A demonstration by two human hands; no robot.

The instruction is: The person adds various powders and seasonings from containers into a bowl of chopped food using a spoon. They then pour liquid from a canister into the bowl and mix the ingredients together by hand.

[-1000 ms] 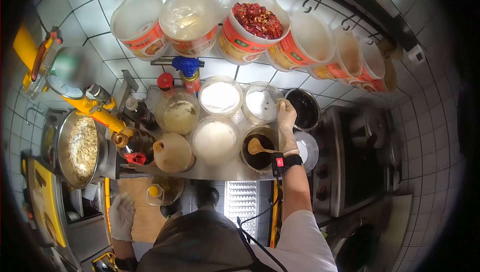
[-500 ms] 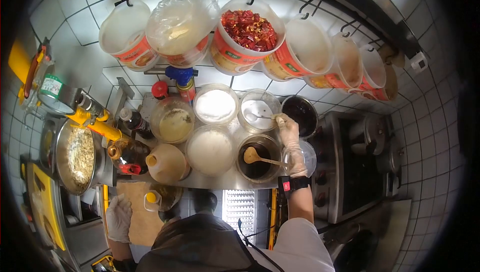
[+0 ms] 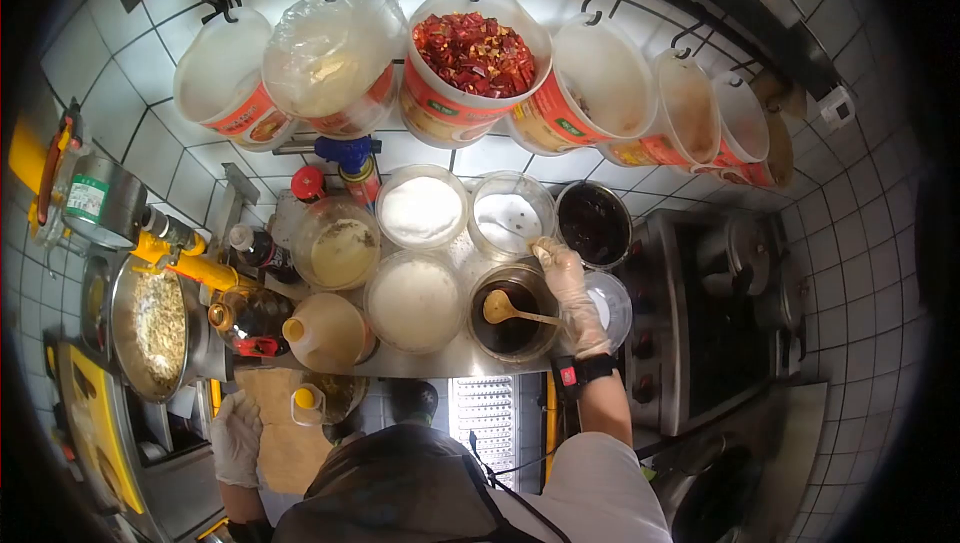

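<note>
My gloved right hand (image 3: 562, 278) reaches over the front right rim of a clear tub of white powder (image 3: 500, 228). Its fingers are pinched together, on a thin spoon seen half a second ago; the spoon is now mostly hidden. Just left of my wrist stands a pot of dark liquid (image 3: 512, 345), a wooden spoon (image 3: 510, 309) lying across it. A small clear container (image 3: 610, 308) sits partly behind my wrist. Low at the left, my gloved left hand (image 3: 237, 438) hangs beside a brown board (image 3: 285, 443), fingers loosely bent, with nothing visible in it.
More tubs stand on the steel counter: white powder (image 3: 422, 208), a pale one (image 3: 415, 303) and a yellowish one (image 3: 340, 253). Behind my right hand is a dark-filled pot (image 3: 593, 223). Overhead hang several buckets, one with chopped red chilli (image 3: 475, 53). Bottles (image 3: 255, 323) stand left; a stove (image 3: 720, 323) right.
My right hand has drawn back toward me, from over the powder tub to its front rim. The spoon handle no longer shows clearly. My view has shifted slightly; my left hand is nearly unmoved.
</note>
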